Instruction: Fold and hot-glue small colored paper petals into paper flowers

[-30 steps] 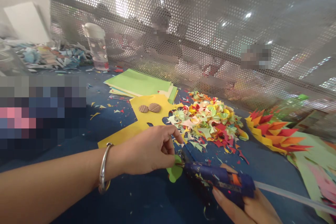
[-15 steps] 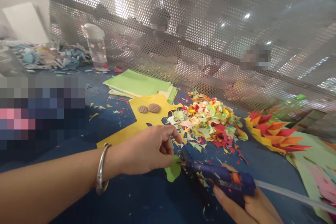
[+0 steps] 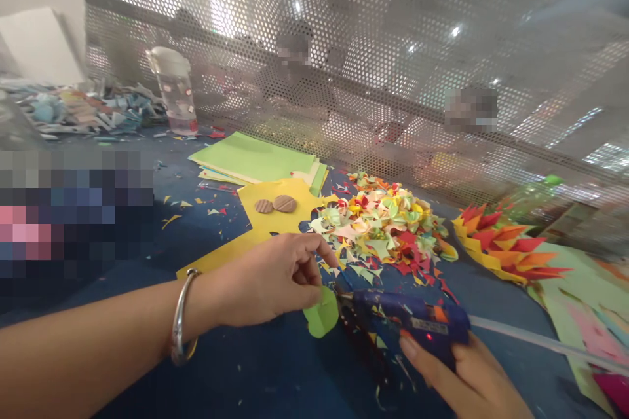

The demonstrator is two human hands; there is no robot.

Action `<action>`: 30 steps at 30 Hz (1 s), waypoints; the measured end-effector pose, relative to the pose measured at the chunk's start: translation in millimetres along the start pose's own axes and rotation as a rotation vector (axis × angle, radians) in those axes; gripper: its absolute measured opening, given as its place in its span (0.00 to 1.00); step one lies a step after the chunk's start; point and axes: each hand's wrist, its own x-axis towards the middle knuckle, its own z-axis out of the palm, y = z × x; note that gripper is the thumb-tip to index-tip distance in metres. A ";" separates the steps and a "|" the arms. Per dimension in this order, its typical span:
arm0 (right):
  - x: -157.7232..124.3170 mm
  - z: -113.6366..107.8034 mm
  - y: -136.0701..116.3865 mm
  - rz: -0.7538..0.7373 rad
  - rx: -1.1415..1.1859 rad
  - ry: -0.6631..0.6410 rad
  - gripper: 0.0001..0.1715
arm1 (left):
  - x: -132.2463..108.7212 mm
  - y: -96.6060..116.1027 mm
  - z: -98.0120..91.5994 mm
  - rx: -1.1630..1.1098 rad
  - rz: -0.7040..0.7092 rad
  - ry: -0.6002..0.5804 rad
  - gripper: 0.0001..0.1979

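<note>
My left hand (image 3: 287, 278) pinches a small green paper piece (image 3: 322, 314) by its upper edge, above the dark blue table. In my right hand (image 3: 459, 373) is a blue hot glue gun (image 3: 413, 321), with a red light on its side and a clear glue stick (image 3: 535, 334) out of its back. The gun's nozzle points left, close beside the green piece; I cannot tell whether they touch. Below the gun lies a dark, long object (image 3: 361, 340), partly hidden. Yellow paper (image 3: 211, 252) lies behind my left hand, with two brown corrugated ovals (image 3: 275, 204) on it.
A heap of coloured paper scraps (image 3: 388, 222) lies beyond the gun. Right of it are a red, orange and yellow folded paper piece (image 3: 511, 252) and pale green sheets (image 3: 570, 275). Green paper (image 3: 255, 157), a clear bottle (image 3: 174, 95) and a perforated screen (image 3: 354, 72) stand farther back.
The glue gun's nozzle, which was against or over the green paper's edge, now sits slightly to its right. More of the green piece shows. The whole view has shifted a little.
</note>
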 end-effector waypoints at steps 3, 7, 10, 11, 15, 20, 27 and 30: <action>4.5 -0.7 -11.0 0.152 0.110 -0.034 0.24 | 1.8 -1.6 1.6 -0.029 -0.010 0.026 0.13; 11.7 -4.8 -14.7 0.349 0.308 -0.154 0.32 | 4.2 -4.5 4.5 -0.147 -0.037 0.038 0.06; 15.5 -8.9 -7.4 0.507 0.463 -0.192 0.29 | 4.3 -3.6 5.8 -0.219 -0.057 0.065 0.04; 16.4 -10.4 -4.7 0.552 0.518 -0.188 0.27 | 3.9 -2.2 6.0 -0.247 -0.070 0.076 0.03; 17.8 -17.6 0.2 0.621 0.601 -0.173 0.20 | 1.1 5.9 6.5 -0.426 -0.141 0.097 0.03; 16.7 -22.0 1.4 0.632 0.497 -0.162 0.21 | 0.1 9.5 7.3 -0.624 -0.167 0.110 0.02; 20.1 -30.7 20.7 0.378 -0.121 -0.163 0.28 | -0.4 9.4 7.2 -0.646 -0.158 0.137 0.04; 14.8 -37.9 10.9 0.288 -0.444 -0.057 0.27 | -1.5 10.8 8.8 -0.660 -0.176 0.158 0.06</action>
